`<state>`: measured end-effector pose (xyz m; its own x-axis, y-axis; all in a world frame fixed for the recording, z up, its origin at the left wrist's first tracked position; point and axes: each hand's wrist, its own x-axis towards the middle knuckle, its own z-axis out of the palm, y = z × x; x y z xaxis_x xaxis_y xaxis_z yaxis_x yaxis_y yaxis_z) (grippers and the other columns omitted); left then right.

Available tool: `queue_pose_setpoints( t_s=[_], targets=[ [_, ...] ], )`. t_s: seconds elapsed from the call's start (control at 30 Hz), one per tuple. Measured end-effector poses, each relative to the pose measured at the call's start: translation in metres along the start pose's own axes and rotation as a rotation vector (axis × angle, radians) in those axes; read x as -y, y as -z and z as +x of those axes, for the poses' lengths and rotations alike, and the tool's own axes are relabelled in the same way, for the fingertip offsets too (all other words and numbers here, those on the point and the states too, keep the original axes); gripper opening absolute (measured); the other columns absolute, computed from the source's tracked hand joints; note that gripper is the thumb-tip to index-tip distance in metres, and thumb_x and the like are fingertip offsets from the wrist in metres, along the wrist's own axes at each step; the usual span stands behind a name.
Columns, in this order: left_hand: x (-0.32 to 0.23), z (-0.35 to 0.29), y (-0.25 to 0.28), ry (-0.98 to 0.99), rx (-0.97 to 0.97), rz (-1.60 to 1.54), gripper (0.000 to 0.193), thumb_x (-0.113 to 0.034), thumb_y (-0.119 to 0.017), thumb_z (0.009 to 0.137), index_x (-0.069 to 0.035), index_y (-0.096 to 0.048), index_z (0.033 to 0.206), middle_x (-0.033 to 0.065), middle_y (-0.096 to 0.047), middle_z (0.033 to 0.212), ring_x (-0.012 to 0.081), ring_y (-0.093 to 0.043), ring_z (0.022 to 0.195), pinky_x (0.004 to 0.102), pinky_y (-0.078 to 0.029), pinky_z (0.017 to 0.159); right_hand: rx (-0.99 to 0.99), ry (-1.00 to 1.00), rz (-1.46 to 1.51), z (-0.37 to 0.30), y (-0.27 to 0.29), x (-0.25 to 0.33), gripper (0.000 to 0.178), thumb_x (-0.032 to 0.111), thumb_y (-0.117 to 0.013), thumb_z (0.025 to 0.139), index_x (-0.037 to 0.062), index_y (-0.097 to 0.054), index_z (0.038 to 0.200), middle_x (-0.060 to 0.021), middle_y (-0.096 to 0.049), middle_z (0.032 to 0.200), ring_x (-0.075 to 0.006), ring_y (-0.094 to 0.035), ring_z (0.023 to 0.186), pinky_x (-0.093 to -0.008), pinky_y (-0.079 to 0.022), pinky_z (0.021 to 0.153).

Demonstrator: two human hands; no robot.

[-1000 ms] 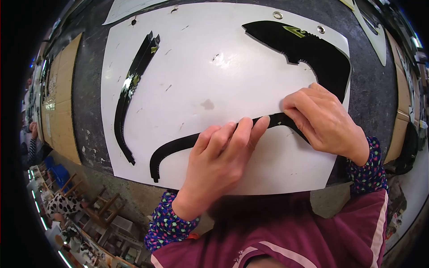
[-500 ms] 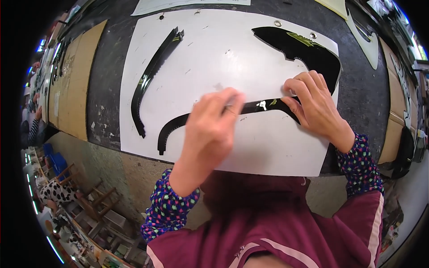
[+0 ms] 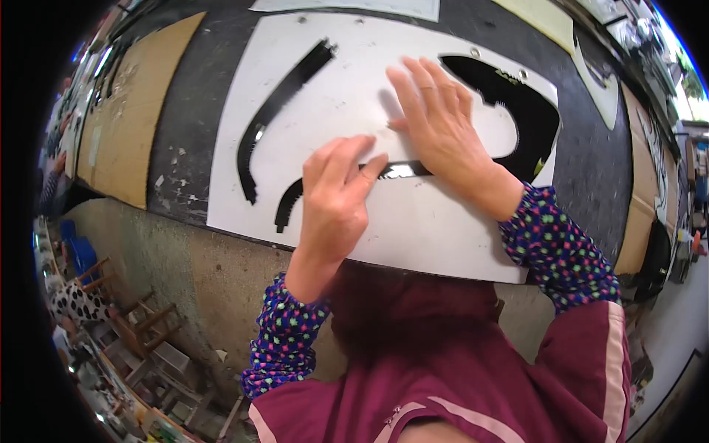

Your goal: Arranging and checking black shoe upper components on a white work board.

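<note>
A glossy black curved panel (image 3: 541, 122) lies flat on a white board, broad at the right and narrowing into a strip (image 3: 405, 170) that bends down at the left. Over that strip, my left hand (image 3: 336, 192) has its fingers curled with thumb and forefinger close together; whatever they hold, if anything, is hidden. My right hand (image 3: 443, 122) is open, fingers stretched out above the board, its heel and wrist covering part of the strip. A second black curved strip (image 3: 277, 103), with a jagged edge, lies apart at the left.
The white board (image 3: 354, 244) rests on a dark, scuffed table (image 3: 185, 159) with its near edge before me. Brown cardboard (image 3: 136, 118) lies at the left, and another cardboard sheet (image 3: 635, 177) at the right. A pale cut-out piece (image 3: 597, 85) lies upper right. Wooden stools (image 3: 148, 325) stand lower left.
My right hand has left the strip's right part and moved left and away from me, its fingers now spread. My left hand has shifted slightly away from me. The view has shifted a little.
</note>
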<state>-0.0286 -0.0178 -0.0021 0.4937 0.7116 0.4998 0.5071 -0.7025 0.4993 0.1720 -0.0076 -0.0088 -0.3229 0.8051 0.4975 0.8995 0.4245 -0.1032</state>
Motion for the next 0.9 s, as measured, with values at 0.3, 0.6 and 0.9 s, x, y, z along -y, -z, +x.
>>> queue_pose_setpoints(
  t_s=[0.3, 0.6, 0.9],
  targets=[
    [0.004, 0.004, -0.009, -0.006, -0.170, 0.057, 0.025, 0.008, -0.065, 0.073, -0.001, -0.074, 0.095, 0.0057, -0.066, 0.106, 0.0243, -0.060, 0.104, 0.0362, -0.044, 0.091, -0.039, -0.138, -0.045, 0.006, -0.020, 0.005, 0.063, 0.022, -0.061, 0.094, 0.0052, -0.034, 0.148, -0.0155, -0.041, 0.144, -0.0316, -0.036, 0.138, -0.0507, -0.031, 0.105],
    [0.006, -0.003, 0.002, 0.065, -0.217, 0.030, 0.018, 0.009, -0.067, 0.076, -0.002, -0.073, 0.089, 0.0069, -0.068, 0.101, 0.0258, -0.061, 0.102, 0.0367, -0.046, 0.089, 0.275, -0.639, -0.095, -0.035, 0.064, -0.093, 0.051, 0.026, -0.065, 0.093, 0.0027, -0.047, 0.134, -0.0169, -0.050, 0.140, -0.0349, -0.045, 0.131, -0.0539, -0.035, 0.102],
    [0.056, 0.047, 0.022, 0.260, -0.182, 0.252, 0.029, -0.003, -0.065, 0.088, -0.007, -0.071, 0.116, 0.0074, -0.065, 0.113, 0.0274, -0.056, 0.110, 0.0411, -0.044, 0.096, 0.671, -0.482, 0.232, 0.024, 0.166, -0.177, 0.038, 0.026, -0.076, 0.082, -0.0029, -0.065, 0.105, -0.0186, -0.068, 0.099, -0.0305, -0.065, 0.096, -0.0405, -0.049, 0.082]
  ],
)
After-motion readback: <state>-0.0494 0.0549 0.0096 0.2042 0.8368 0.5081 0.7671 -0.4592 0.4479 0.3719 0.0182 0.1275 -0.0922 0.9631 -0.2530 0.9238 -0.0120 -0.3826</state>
